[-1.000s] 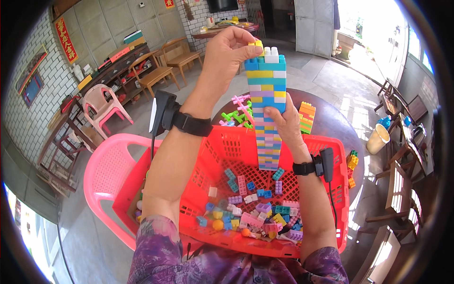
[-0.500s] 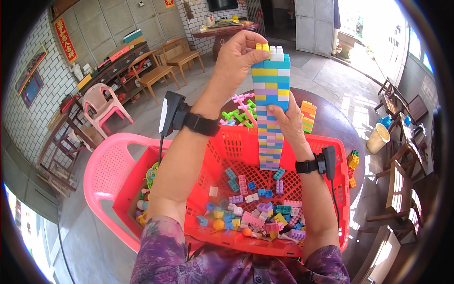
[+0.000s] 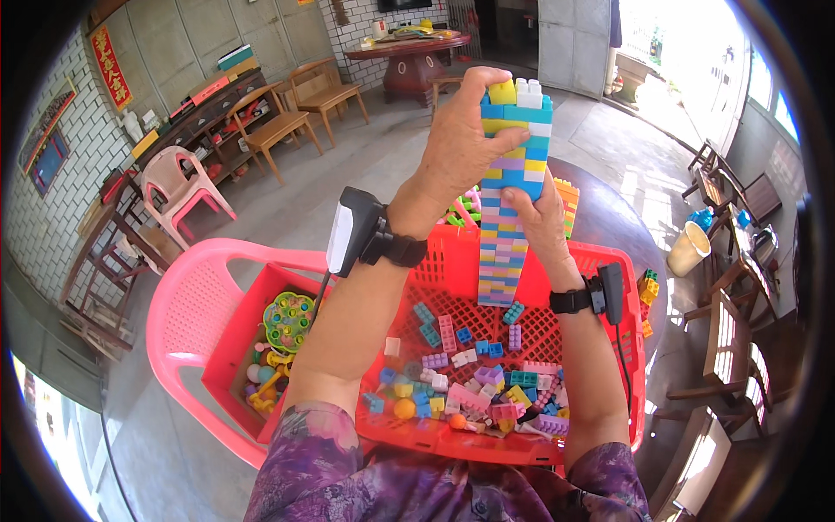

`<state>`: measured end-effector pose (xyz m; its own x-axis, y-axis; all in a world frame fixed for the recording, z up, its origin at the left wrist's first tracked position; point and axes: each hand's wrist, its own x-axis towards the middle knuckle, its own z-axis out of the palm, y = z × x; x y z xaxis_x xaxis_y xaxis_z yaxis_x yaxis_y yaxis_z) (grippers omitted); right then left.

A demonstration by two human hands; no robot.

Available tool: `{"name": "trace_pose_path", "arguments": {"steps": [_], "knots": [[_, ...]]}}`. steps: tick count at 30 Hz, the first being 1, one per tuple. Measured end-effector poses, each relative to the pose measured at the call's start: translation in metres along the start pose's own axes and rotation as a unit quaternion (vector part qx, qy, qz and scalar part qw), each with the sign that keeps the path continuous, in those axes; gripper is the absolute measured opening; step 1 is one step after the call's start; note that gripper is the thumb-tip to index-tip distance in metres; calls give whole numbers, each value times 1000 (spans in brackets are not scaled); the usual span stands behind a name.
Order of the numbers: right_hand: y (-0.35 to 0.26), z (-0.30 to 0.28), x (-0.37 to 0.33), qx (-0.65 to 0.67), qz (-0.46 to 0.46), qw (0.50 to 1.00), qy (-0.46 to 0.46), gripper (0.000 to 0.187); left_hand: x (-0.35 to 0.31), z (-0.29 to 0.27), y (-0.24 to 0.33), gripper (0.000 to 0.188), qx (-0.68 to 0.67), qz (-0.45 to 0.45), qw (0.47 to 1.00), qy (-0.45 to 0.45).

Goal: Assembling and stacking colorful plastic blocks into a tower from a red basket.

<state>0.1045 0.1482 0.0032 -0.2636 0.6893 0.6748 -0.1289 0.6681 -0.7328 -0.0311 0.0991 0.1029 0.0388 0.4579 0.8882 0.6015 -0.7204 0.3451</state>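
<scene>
A tall, upright tower of building blocks point(image 3: 500, 257), in pastel and blue layers, rises above the red basket point(image 3: 455, 252). My left hand point(image 3: 461, 143) is closed about its top, fingers over a yellow block point(image 3: 502, 92) and thumb pressed on the tower's side. Beside the yellow block a white block point(image 3: 528, 93) sits on the top layer. Lower down, my right hand point(image 3: 544, 224) grips the tower around its middle, thumb across the near face. Many loose blocks point(image 3: 470, 398) lie in the basket beneath, along with an orange ball point(image 3: 404, 409).
A pink plastic chair point(image 3: 187, 313) at the left bears a red box point(image 3: 235, 348) of toys. Behind the basket stands a dark round table point(image 3: 613, 222) with an orange-and-yellow block stack point(image 3: 567, 204). Wooden chairs point(image 3: 722, 339) line the right side.
My left hand has shifted from pinching at the tower's top edge to wrapping its upper side, thumb lower. The tower's top has moved slightly right in view; my right hand keeps its grip.
</scene>
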Motion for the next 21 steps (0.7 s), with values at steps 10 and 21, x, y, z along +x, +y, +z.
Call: {"name": "trace_pose_path", "arguments": {"steps": [10,21], "knots": [[-88,-27,41,27,-123,987,96,41,7,-7,11,30,-9,28,999,-27],[-91,-24,55,-163,-126,978,-27,40,28,-16,21,14,17,65,996,-66]]}}
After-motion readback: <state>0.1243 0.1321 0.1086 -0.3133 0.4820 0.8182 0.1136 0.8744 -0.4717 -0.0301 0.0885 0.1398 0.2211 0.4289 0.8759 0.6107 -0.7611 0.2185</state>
